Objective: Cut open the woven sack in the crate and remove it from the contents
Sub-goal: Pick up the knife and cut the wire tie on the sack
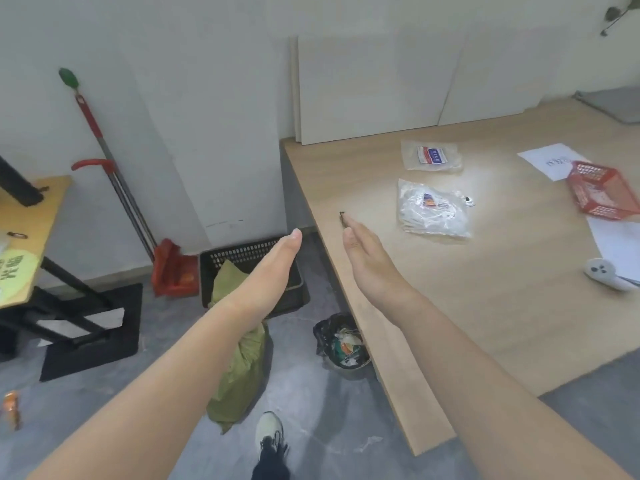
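- Both bare forearms are reaching forward from the bottom of the view, with the 2 hands held flat and edge-on, palms facing each other.
- The left hand [277, 258] is stretching out with fingers straight and together, holding nothing; it is hovering in front of the black crate [221, 263] on the floor.
- The right hand [363, 251] is also lying flat and empty, fingers extended, sitting over the near left edge of the wooden table [450, 323]; a small dark item [342, 216] is showing just beyond its fingertips, too small to identify.
- The green woven sack [239, 372] is standing partly in the crate and leaning out over its near wall down to the grey floor, with the left forearm crossing in front of its middle; whether it is cut cannot be told.
- A red dustpan [173, 271] with a long handle is leaning against the wall just left of the crate.
- A bin lined with a black bag [341, 344] is sitting under the table edge, near the sack.
- On the table, 2 clear plastic packets [433, 209], a red mesh basket [602, 192], sheets of paper [550, 157] and a white controller [602, 271] are lying well apart from the hands.
- A shoe [270, 434] is showing on the floor below the sack.
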`<state>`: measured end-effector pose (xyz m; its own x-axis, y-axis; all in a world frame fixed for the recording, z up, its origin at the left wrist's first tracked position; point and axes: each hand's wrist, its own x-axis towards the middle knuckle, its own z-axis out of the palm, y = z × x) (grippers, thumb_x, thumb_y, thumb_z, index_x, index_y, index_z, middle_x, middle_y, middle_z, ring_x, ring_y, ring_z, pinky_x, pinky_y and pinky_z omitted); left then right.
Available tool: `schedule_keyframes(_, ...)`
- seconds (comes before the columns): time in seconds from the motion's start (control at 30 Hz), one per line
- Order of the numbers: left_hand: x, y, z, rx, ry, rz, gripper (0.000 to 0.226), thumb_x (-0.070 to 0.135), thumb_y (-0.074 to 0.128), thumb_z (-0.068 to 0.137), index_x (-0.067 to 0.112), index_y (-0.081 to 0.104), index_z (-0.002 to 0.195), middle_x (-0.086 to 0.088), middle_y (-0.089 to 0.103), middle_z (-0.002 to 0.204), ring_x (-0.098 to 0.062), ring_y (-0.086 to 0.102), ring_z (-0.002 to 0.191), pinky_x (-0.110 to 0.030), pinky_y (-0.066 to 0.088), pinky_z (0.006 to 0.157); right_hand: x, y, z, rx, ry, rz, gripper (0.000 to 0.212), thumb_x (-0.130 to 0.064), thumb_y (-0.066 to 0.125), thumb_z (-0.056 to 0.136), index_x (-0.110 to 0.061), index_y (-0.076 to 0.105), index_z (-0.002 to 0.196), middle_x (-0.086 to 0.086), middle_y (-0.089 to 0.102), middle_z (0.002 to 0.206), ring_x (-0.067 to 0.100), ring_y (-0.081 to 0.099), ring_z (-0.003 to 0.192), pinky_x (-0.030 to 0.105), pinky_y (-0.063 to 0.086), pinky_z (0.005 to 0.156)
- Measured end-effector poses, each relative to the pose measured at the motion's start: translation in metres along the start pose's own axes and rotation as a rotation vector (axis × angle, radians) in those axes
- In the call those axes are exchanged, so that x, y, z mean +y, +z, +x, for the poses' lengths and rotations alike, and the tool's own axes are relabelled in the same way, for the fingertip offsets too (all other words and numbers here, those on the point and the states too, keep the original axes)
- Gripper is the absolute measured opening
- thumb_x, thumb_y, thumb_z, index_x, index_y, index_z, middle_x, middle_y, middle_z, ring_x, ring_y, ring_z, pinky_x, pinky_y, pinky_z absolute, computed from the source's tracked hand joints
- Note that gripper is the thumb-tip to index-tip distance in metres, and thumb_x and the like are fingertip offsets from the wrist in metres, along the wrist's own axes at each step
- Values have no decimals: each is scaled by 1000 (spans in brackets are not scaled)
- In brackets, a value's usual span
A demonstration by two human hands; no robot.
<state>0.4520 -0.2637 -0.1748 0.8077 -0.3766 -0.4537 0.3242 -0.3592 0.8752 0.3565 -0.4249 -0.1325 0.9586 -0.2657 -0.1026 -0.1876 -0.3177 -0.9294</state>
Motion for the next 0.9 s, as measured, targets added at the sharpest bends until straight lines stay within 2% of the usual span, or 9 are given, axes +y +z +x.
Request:
schedule_keyframes(0.1, 8, -12, 32, -105, 57, 11, 91, 89, 31, 79, 45, 28, 159, 28, 24, 164, -1, 19, 151, -43, 12, 127, 11, 5, 46, 61, 55, 42, 52, -49, 30, 109, -33, 33, 159, -13, 27, 165, 1, 21, 150, 25, 17, 121)
schedule_keyframes(0.23, 15, -21, 86, -173, 65, 13, 74, 78, 29, 94, 42, 30, 159, 21, 27, 166, -10, 25, 153, -32, 22, 116, 25, 17, 99, 121, 121, 78, 49, -41, 32, 111, -27, 36, 158, -12, 32, 164, 0, 27, 148, 16, 21, 112)
schedule_keyframes(0.37, 21, -26, 137, -211, -34, 17, 96, 90, 32, 76, 43, 29, 159, 23, 26, 167, -9, 21, 155, -44, 17, 126, 44, 24, 148, 167, 183, 80, 48, -39, 34, 111, -24, 39, 157, -11, 41, 160, 1, 34, 144, 18, 25, 114)
schedule_keyframes(0.47, 26, -21, 176, -232, -66, 28, 99, 91, 32, 74, 42, 30, 160, 21, 27, 167, -8, 21, 155, -48, 17, 127, 65, 18, 183, 217, 247, 101, 45, -38, 37, 111, -23, 47, 152, -11, 49, 152, 2, 42, 139, 26, 30, 119)
schedule_keyframes(0.57, 26, -9, 216, -219, -76, 27, 93, 88, 32, 78, 41, 33, 158, 20, 31, 166, -9, 24, 155, -49, 19, 127, 94, 6, 220, 256, 318, 77, 41, -38, 42, 109, -23, 53, 146, -11, 56, 143, 4, 49, 130, 28, 36, 114)
schedule_keyframes(0.73, 8, 14, 277, -140, -111, -33, 72, 71, 30, 100, 34, 29, 162, 15, 28, 168, -15, 26, 155, -47, 22, 127, 149, -1, 274, 249, 383, -5, 40, -25, 53, 101, -22, 56, 141, -8, 60, 138, 11, 57, 124, 33, 45, 107)
schedule_keyframes(0.83, -4, 30, 309, -112, -154, -49, 66, 64, 31, 104, 31, 29, 162, 14, 24, 169, -17, 26, 155, -47, 24, 126, 180, -4, 296, 284, 415, -57, 39, -18, 58, 95, -22, 61, 134, -8, 62, 125, 10, 58, 109, 26, 45, 93)
schedule_keyframes(0.9, -12, 37, 326, -104, -181, -66, 63, 58, 31, 106, 28, 29, 162, 13, 24, 169, -14, 24, 155, -45, 26, 126, 201, -4, 310, 288, 439, -138, 42, -15, 61, 91, -22, 62, 133, -5, 62, 125, 8, 52, 105, 23, 41, 90)
